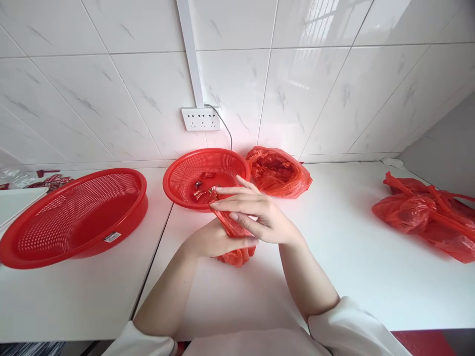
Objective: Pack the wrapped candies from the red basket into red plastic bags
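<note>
My left hand (211, 240) is closed around a small crumpled red plastic bag (233, 237) held just above the white counter (334, 257). My right hand (252, 212) lies over the top of the same bag, fingers stretched out to the left, thumb and fingers pinching its upper part. Both hands are right in front of a small red perforated basket (185, 178), which holds a few small wrapped pieces (202, 190).
A large red perforated basket (74, 217) sits at the left. An open red plastic bag (278, 173) lies behind the small basket. More red bags (426, 212) lie at the right. A wall socket (200, 119) with a cable is on the tiled wall.
</note>
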Demonstrator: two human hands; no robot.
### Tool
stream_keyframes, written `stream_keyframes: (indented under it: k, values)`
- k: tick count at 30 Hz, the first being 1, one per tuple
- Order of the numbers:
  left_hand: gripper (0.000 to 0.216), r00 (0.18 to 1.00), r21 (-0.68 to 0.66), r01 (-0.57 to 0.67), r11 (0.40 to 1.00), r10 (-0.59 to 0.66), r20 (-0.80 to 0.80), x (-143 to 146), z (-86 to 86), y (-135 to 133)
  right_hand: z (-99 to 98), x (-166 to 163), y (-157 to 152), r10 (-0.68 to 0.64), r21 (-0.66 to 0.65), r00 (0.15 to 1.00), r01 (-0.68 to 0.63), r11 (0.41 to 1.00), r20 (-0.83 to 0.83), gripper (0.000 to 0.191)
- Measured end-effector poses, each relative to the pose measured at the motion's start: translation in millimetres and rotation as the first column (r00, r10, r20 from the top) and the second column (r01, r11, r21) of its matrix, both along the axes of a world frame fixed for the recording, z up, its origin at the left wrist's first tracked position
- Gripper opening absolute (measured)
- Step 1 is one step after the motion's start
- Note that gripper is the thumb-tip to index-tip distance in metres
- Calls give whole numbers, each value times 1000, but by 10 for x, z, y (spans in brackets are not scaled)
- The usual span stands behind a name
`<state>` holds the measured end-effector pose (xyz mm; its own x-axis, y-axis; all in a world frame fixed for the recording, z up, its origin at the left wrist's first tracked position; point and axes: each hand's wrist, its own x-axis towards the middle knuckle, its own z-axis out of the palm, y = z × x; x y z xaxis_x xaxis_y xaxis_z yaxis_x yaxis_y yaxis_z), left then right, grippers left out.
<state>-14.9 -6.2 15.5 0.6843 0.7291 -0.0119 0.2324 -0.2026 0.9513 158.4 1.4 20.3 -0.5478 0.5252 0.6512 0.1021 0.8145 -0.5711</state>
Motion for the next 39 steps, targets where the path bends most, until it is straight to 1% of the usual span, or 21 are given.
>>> stream_keyframes:
  k: [2, 4, 7, 9, 11, 14, 17, 20, 22, 24, 25, 26, 29, 31, 32, 33, 34, 35, 36, 37, 39]
  values:
    - [32, 996, 10, -90, 996, 89, 29, -4, 8, -17, 5, -31, 18, 53, -55, 999, -52, 997, 11, 40]
    - [28, 990, -71, -124, 990, 128, 61, -23, 1, -13, 6, -41, 30, 43, -198, 999, -39, 979, 13, 39]
    - [47, 984, -247, -153, 957, 170, 51, -49, -31, 4, -28, -54, 47, -30, -412, 999, 33, 911, 13, 42]
    - [60, 975, -341, -180, 923, 212, 60, -55, -57, 23, -68, -68, 68, -116, -486, 993, 89, 870, -26, 43]
    - [61, 960, -399, -210, 892, 267, 90, -60, -78, 54, -105, -73, 92, -236, -506, 970, 170, 846, -68, 41]
    - [53, 915, -422, -261, 868, 362, 178, -79, -91, 112, -121, -52, 104, -359, -442, 931, 294, 847, -67, 31]
    - [47, 849, -457, -278, 845, 439, 296, -91, -91, 157, -92, -25, 76, -341, -385, 940, 316, 867, 3, 23]
    - [39, 774, -491, -276, 826, 494, 396, -68, -101, 184, -68, -18, 49, -310, -386, 950, 301, 872, 41, 22]
    - [32, 721, -479, -307, 822, 529, 447, -49, -115, 199, -72, -16, 56, -301, -426, 953, 289, 857, 41, 26]
    - [26, 703, -438, -342, 832, 535, 468, -47, -119, 205, -88, -5, 84, -296, -468, 954, 285, 837, 52, 30]
    - [22, 724, -404, -348, 846, 516, 457, -55, -112, 200, -96, 4, 104, -304, -471, 950, 298, 830, 66, 31]
    - [21, 769, -363, -337, 869, 476, 427, -68, -97, 188, -103, 13, 125, -320, -461, 944, 320, 828, 79, 31]
    - [34, 933, -227, -204, 952, 259, 249, -116, -17, 109, -118, 31, 184, -354, -425, 932, 352, 834, 76, 33]
    - [37, 986, -67, -125, 990, 131, 105, -137, 33, 38, -128, 28, 210, -299, -451, 954, 283, 846, 38, 36]
    - [34, 994, 45, -104, 994, 103, 29, -141, 46, 7, -135, 22, 219, -241, -484, 970, 221, 846, 22, 38]
    - [30, 993, 176, -97, 980, 107, -47, -142, 46, -16, -143, 17, 224, -175, -525, 984, 156, 837, 13, 40]
    - [27, 984, 321, -101, 942, 142, -110, -142, 35, -29, -152, 12, 226, -116, -566, 993, 102, 818, 11, 42]
    - [24, 968, 470, -112, 876, 202, -146, -141, 14, -30, -160, 9, 227, -69, -605, 997, 65, 793, 16, 43]
    - [24, 952, 610, -132, 781, 271, -142, -141, -12, -21, -167, 10, 227, -35, -638, 999, 45, 769, 28, 42]
    - [24, 938, 725, -161, 669, 333, -99, -143, -39, -4, -172, 14, 225, -8, -661, 999, 36, 749, 44, 41]
    - [24, 920, 851, -248, 463, 388, 57, -151, -80, 42, -173, 27, 219, 53, -683, 996, 13, 730, 76, 38]
